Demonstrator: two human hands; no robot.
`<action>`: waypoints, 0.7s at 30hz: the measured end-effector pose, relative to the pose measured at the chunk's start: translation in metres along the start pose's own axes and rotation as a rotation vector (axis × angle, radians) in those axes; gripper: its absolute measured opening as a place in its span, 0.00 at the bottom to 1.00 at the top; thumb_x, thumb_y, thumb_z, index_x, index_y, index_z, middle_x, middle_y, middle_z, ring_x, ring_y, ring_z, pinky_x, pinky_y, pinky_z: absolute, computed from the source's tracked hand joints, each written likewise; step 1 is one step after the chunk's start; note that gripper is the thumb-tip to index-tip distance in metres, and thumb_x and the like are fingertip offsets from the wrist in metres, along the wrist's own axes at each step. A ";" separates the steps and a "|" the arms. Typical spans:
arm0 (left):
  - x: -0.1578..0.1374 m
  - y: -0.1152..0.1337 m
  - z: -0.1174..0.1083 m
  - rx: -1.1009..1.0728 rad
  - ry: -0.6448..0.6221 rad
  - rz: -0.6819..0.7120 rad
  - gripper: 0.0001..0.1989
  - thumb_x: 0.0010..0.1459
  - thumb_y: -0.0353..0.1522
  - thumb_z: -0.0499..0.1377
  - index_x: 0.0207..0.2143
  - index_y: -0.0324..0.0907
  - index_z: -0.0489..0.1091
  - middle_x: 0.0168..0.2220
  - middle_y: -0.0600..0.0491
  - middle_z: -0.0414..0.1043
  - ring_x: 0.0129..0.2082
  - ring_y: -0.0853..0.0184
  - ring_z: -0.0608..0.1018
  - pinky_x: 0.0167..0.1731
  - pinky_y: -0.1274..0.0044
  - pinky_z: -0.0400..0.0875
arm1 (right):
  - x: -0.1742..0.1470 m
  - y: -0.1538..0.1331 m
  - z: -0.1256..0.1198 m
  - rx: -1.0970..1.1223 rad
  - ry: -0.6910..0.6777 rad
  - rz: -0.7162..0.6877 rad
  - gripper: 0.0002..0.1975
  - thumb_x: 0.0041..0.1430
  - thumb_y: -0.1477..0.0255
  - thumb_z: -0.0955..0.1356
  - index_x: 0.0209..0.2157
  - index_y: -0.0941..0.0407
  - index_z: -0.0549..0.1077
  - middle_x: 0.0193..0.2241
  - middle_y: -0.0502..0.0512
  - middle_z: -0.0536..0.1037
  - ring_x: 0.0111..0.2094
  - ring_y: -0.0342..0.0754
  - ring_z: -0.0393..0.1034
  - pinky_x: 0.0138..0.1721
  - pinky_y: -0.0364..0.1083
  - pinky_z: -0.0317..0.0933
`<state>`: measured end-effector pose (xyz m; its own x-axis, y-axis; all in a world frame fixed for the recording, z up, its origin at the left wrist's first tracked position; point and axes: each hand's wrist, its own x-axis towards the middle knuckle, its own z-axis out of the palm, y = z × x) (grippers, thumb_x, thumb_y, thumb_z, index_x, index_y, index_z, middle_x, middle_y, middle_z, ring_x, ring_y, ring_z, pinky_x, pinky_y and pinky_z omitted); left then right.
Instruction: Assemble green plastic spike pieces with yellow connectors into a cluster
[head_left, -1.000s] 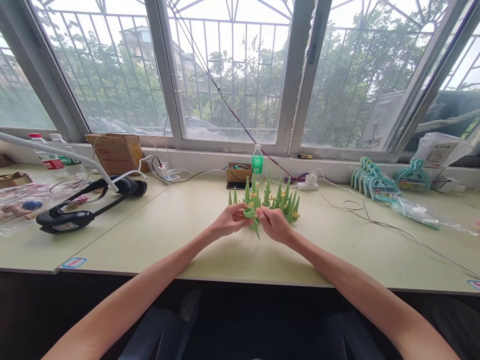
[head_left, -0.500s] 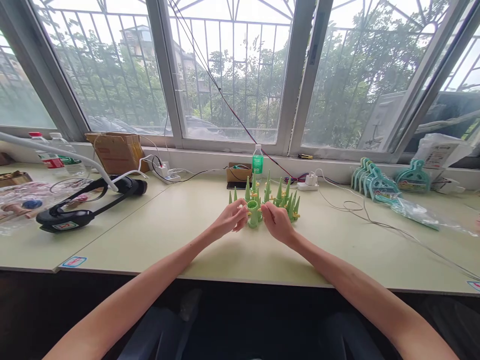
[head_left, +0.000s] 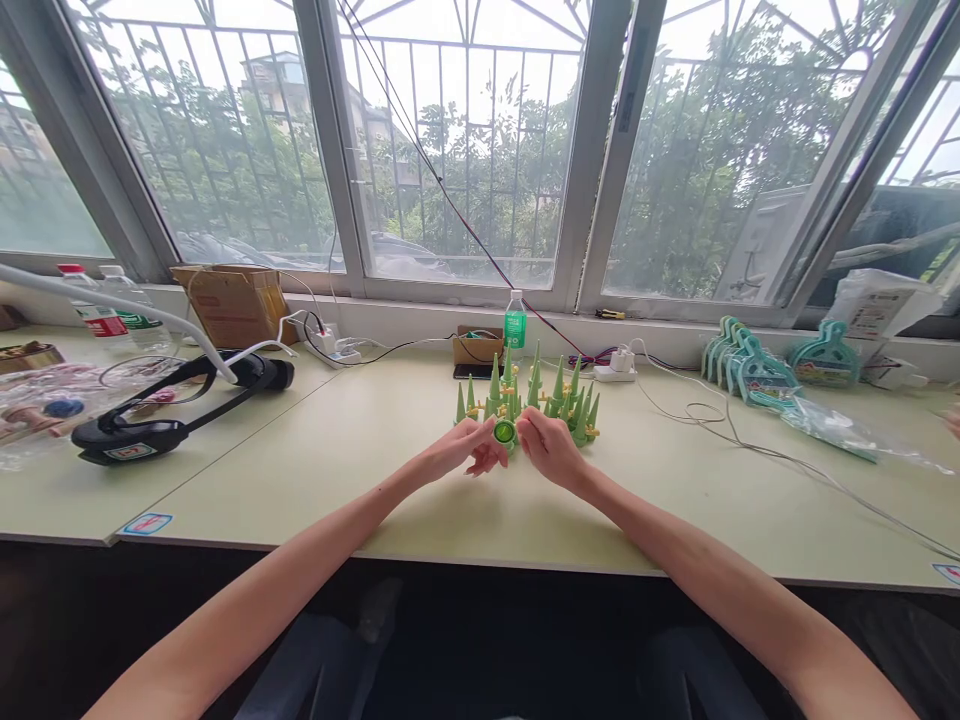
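My left hand [head_left: 463, 448] is closed on a hollow green plastic piece [head_left: 505, 432], whose round open end faces up toward me. Close to the right side of that piece is my right hand [head_left: 551, 445], its fingers curled in a pinch; whatever may be between them is hidden. Just beyond both hands, several pointed green cones [head_left: 559, 385] with small yellow parts [head_left: 591, 433] stand in a cluster on the table. My hands cover some of the nearer cones.
Behind the cones are a green-labelled bottle [head_left: 515, 322] and a small cardboard box [head_left: 478, 346]. A black headset [head_left: 135, 437] lies left on the table [head_left: 315, 500]. Cables [head_left: 731, 425] and teal hanger-like items [head_left: 750, 365] lie right. Another person's hand [head_left: 954, 420] shows at the right edge.
The green piece has tipped so its open end faces me more, and it sits slightly lower. My left hand has turned and lowered with it. A hand has appeared at the far right.
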<state>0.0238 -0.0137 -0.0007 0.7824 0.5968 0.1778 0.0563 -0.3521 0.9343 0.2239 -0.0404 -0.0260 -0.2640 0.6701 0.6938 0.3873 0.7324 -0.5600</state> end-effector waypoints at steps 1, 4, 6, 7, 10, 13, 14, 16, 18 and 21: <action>0.000 0.001 0.000 0.003 0.001 0.008 0.39 0.62 0.58 0.46 0.27 0.31 0.77 0.18 0.51 0.66 0.14 0.74 0.65 0.18 0.78 0.58 | 0.000 0.000 0.000 0.005 -0.005 0.006 0.17 0.71 0.63 0.56 0.27 0.53 0.57 0.17 0.45 0.65 0.18 0.40 0.57 0.24 0.40 0.53; -0.001 0.001 -0.001 0.019 0.014 0.043 0.35 0.61 0.56 0.50 0.25 0.33 0.74 0.18 0.53 0.66 0.15 0.75 0.64 0.19 0.79 0.60 | -0.001 0.003 0.001 0.004 -0.024 0.034 0.18 0.71 0.62 0.55 0.27 0.53 0.56 0.17 0.45 0.64 0.18 0.40 0.56 0.23 0.40 0.52; -0.001 0.001 -0.001 0.048 0.038 0.056 0.31 0.60 0.54 0.55 0.21 0.35 0.69 0.17 0.54 0.65 0.15 0.76 0.64 0.19 0.80 0.59 | -0.001 0.005 0.002 -0.013 -0.043 0.055 0.18 0.71 0.61 0.55 0.27 0.53 0.55 0.17 0.45 0.63 0.18 0.40 0.55 0.23 0.41 0.51; -0.001 0.001 -0.002 0.062 0.052 0.057 0.28 0.59 0.52 0.57 0.21 0.36 0.67 0.17 0.55 0.65 0.15 0.76 0.64 0.18 0.80 0.58 | -0.001 0.007 0.002 -0.025 -0.053 0.065 0.19 0.71 0.60 0.55 0.26 0.53 0.54 0.17 0.45 0.63 0.18 0.40 0.55 0.23 0.41 0.50; 0.000 -0.002 -0.002 0.098 0.095 0.059 0.22 0.57 0.48 0.62 0.25 0.37 0.67 0.18 0.58 0.63 0.16 0.76 0.64 0.17 0.82 0.57 | -0.001 0.012 0.003 -0.060 -0.081 0.079 0.19 0.71 0.60 0.55 0.26 0.53 0.52 0.16 0.44 0.59 0.18 0.40 0.52 0.23 0.42 0.47; 0.001 -0.008 -0.002 0.169 0.134 0.087 0.20 0.57 0.46 0.63 0.28 0.37 0.67 0.20 0.59 0.61 0.18 0.76 0.65 0.17 0.82 0.59 | -0.001 0.015 0.002 -0.090 -0.093 0.068 0.19 0.71 0.61 0.55 0.25 0.53 0.50 0.15 0.42 0.55 0.17 0.39 0.47 0.22 0.42 0.44; 0.002 -0.010 -0.002 0.205 0.149 0.105 0.19 0.57 0.45 0.62 0.29 0.37 0.67 0.21 0.59 0.61 0.18 0.76 0.65 0.18 0.82 0.59 | -0.001 0.016 0.002 -0.104 -0.091 0.060 0.19 0.71 0.61 0.55 0.25 0.53 0.50 0.15 0.42 0.54 0.18 0.39 0.46 0.22 0.42 0.43; 0.002 -0.015 -0.002 0.292 0.174 0.147 0.17 0.58 0.43 0.62 0.30 0.37 0.68 0.22 0.58 0.62 0.19 0.76 0.64 0.19 0.82 0.60 | -0.001 0.015 0.001 -0.133 -0.084 0.047 0.20 0.71 0.62 0.55 0.24 0.53 0.50 0.16 0.42 0.52 0.18 0.39 0.44 0.22 0.43 0.43; 0.002 -0.017 -0.002 0.388 0.198 0.181 0.16 0.58 0.42 0.62 0.31 0.37 0.68 0.22 0.58 0.63 0.19 0.76 0.62 0.20 0.82 0.59 | -0.001 0.014 0.001 -0.151 -0.077 0.044 0.20 0.70 0.63 0.55 0.23 0.54 0.50 0.15 0.43 0.52 0.18 0.39 0.43 0.23 0.43 0.43; 0.003 -0.019 -0.002 0.492 0.231 0.191 0.16 0.58 0.43 0.61 0.31 0.38 0.70 0.21 0.58 0.63 0.18 0.77 0.61 0.19 0.82 0.57 | -0.001 0.011 0.002 -0.135 -0.082 0.071 0.21 0.70 0.63 0.55 0.22 0.53 0.51 0.14 0.44 0.53 0.17 0.40 0.46 0.22 0.43 0.44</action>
<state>0.0237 -0.0042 -0.0176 0.6548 0.6117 0.4439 0.2521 -0.7305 0.6347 0.2264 -0.0327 -0.0336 -0.3008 0.7312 0.6122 0.5209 0.6637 -0.5368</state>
